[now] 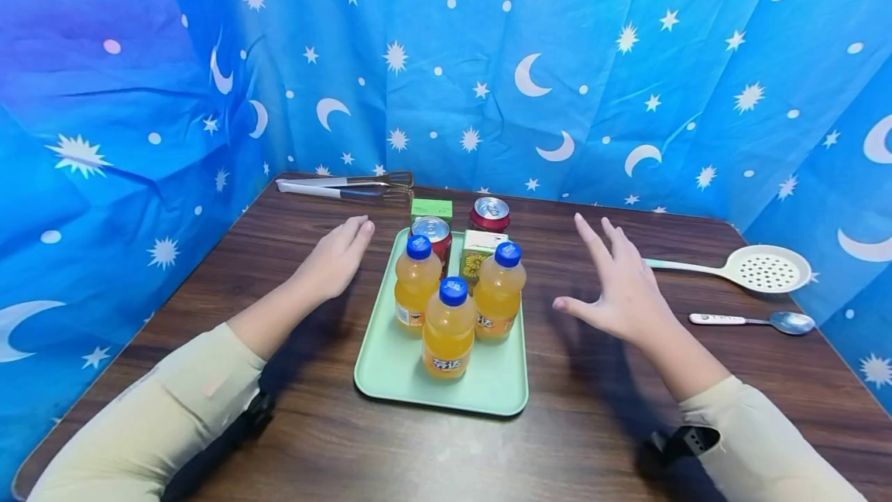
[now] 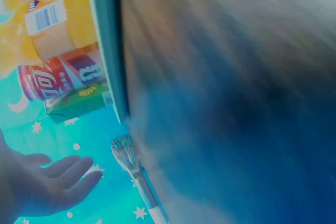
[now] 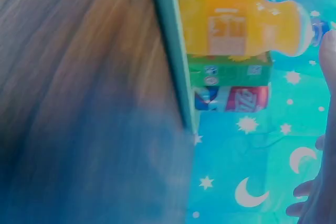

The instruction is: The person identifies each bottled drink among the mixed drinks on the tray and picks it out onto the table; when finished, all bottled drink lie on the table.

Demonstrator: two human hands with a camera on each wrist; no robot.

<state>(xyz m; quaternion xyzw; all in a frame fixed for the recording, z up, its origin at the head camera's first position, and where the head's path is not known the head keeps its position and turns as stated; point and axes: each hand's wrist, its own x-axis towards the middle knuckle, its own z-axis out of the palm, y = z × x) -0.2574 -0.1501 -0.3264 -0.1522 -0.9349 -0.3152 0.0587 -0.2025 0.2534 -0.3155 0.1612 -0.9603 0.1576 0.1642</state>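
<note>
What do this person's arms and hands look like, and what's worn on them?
The left hand and right hand are ungloved, with no rings visible. The left sleeve and right sleeve are pale cream, ending on the forearms. A black left device and black right device show near the cuffs. No cables are visible.

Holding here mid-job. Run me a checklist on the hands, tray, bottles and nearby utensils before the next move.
1. Hands empty: ok; left hand and right hand hold nothing.
2. Hands on the tray: not ok; both are apart from it, one each side.
3. Bottles upright and capped: ok for front bottle, left bottle and right bottle.
4. Gaps between bottles: cannot tell; they overlap in the head view.
5. Skimmer and spoon off the tray: ok.
</note>
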